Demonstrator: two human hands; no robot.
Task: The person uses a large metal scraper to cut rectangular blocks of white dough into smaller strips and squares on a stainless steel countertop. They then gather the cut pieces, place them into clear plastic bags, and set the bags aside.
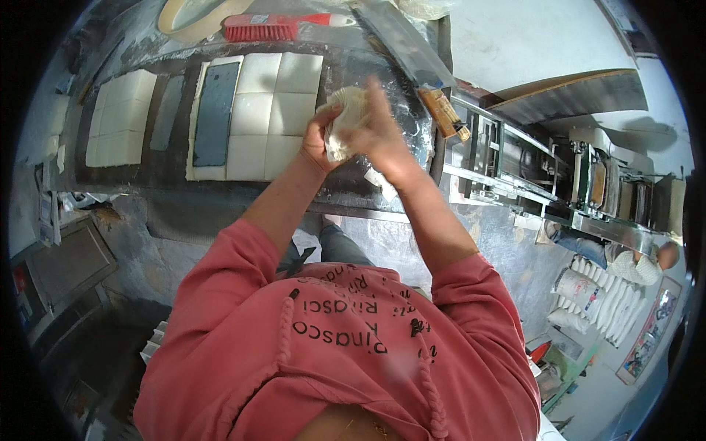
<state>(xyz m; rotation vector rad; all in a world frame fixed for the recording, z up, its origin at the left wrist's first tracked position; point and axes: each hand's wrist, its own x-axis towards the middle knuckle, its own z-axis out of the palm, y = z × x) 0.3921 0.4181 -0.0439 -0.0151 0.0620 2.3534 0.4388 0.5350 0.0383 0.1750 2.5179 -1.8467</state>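
A stack of thin, pale sheets (348,113), which look like dough wrappers, is fanned out above the floured worktop (353,190). My left hand (319,138) grips its left side, thumb over the face. Against its right side is my right hand (381,135), blurred by motion, fingers pointing up and away; whether it also grips the sheets is unclear. Just left of my hands lies a block of pale square stacks (269,113), set edge to edge. A grey-blue rectangular plate (217,113) rests on a pale strip along that block's left side.
Another block of pale squares (121,118) sits farther left, near a grey strip (167,113). A red brush (262,26) and a beige band (190,36) lie at the back. A roller machine (598,176) extends rightward. Another person (629,262) is beyond it, near white sacks (601,295).
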